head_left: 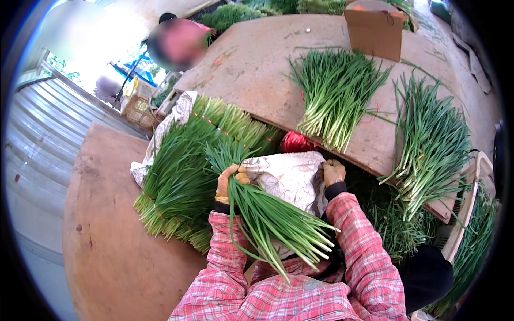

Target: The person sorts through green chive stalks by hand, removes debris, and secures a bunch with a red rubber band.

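My left hand (229, 183), in a yellowish glove, grips a bunch of green chives (278, 224) whose white cut ends point toward my chest. My right hand (333, 172), also gloved, pinches the edge of a white patterned cloth (292, 179) lying between the two hands. Both forearms wear red plaid sleeves. To the left of my left hand lies a big stack of tied chive bundles (187, 171), partly on another cloth.
Two loose chive piles (334, 96) (433, 144) lie on the brown board table (257, 64), with a cardboard box (375, 32) at the back. A red twine ball (297, 142) sits beyond the cloth. A basket of chives (471, 214) is at right. A person stands at back left.
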### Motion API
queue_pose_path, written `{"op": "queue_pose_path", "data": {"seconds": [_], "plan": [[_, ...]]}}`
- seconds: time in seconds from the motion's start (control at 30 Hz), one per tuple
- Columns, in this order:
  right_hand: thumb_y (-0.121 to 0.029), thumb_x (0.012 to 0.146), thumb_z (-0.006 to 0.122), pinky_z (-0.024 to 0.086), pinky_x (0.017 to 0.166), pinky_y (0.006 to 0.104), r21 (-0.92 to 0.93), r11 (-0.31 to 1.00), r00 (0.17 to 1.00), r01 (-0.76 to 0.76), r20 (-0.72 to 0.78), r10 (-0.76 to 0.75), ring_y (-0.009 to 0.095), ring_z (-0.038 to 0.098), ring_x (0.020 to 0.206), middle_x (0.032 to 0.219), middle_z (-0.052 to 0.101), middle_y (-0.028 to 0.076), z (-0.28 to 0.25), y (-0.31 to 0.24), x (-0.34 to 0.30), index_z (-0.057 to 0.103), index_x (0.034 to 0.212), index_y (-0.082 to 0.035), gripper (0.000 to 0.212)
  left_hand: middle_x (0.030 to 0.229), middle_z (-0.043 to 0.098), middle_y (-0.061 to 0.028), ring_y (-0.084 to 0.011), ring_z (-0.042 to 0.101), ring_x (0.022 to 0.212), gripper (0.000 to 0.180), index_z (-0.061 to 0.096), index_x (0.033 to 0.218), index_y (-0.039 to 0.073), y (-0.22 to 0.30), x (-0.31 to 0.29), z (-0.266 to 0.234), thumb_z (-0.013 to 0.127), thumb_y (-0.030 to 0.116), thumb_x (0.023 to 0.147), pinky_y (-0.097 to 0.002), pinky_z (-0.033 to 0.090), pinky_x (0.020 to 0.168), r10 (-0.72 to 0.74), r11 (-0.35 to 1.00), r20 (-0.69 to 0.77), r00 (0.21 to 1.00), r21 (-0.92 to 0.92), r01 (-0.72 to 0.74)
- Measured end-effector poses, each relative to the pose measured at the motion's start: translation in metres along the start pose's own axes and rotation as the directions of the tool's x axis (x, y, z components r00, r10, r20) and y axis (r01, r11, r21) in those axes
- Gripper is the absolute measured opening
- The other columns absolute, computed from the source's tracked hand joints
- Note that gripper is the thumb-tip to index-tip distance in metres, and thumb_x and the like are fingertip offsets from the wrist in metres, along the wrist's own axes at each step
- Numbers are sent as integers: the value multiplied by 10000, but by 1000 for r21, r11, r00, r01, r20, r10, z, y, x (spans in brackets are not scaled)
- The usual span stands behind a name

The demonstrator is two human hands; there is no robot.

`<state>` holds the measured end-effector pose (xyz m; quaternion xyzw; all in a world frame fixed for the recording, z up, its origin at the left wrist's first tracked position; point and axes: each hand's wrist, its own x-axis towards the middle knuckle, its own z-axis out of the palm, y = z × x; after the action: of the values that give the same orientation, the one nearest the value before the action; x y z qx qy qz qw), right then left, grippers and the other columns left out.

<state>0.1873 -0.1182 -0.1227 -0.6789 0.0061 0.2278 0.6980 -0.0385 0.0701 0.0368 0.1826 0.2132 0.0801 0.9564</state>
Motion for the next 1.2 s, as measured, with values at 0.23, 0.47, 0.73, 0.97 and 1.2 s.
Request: {"op": "queue_pose_path", "data": {"seconds": [0.23, 0.47, 0.73, 0.97, 1.2], "plan": [[-91, 851, 595, 439, 600, 251, -3, 940, 928, 342, 157, -337, 91, 521, 662, 752, 622, 19, 22, -30, -41, 623, 903, 17, 123, 565, 374, 56, -102, 381, 517, 150, 478, 791, 83, 3, 0, 22, 459, 207, 873, -262, 354, 464, 111, 976, -103, 988, 198, -89], [-193, 801, 634, 449, 859, 354, -197, 833, 827, 516, 369, -425, 300, 592, 965, 1036, 620, 184, 26, -32, -31, 580, 1081, -7, 340, 550, 440, 31, -146, 437, 492, 173, 495, 723, 104, 16, -4, -67, 465, 217, 850, -280, 397, 501, 206, 964, -231, 951, 214, -157], [-482, 826, 550, 399, 952, 363, -502, 842, 853, 197, 511, 104, 348, 506, 1139, 1190, 540, 239, -37, 104, -75, 483, 1257, -19, 636, 624, 478, 31, -111, 434, 512, 227, 543, 1035, 51, 26, -4, -87, 463, 174, 862, -262, 381, 520, 223, 973, -92, 971, 84, -215], [-255, 864, 584, 461, 841, 281, -307, 938, 930, 163, 364, -43, 190, 607, 945, 1032, 642, 141, -84, 61, -98, 538, 1175, 42, 433, 701, 468, 33, -87, 383, 531, 527, 281, 1395, 45, 1, -54, 29, 443, 132, 901, -234, 324, 513, 298, 954, 281, 912, -125, -274], [-450, 883, 524, 425, 907, 276, 339, 921, 639, -192, 756, -145, 190, 572, 1023, 1156, 590, 89, -106, -74, -167, 458, 1267, 25, 615, 610, 233, 63, -61, 258, 511, 424, 378, 1334, 19, -34, -19, 83, 399, 172, 939, -218, 253, 511, 182, 978, 502, 846, -186, -100]]}}
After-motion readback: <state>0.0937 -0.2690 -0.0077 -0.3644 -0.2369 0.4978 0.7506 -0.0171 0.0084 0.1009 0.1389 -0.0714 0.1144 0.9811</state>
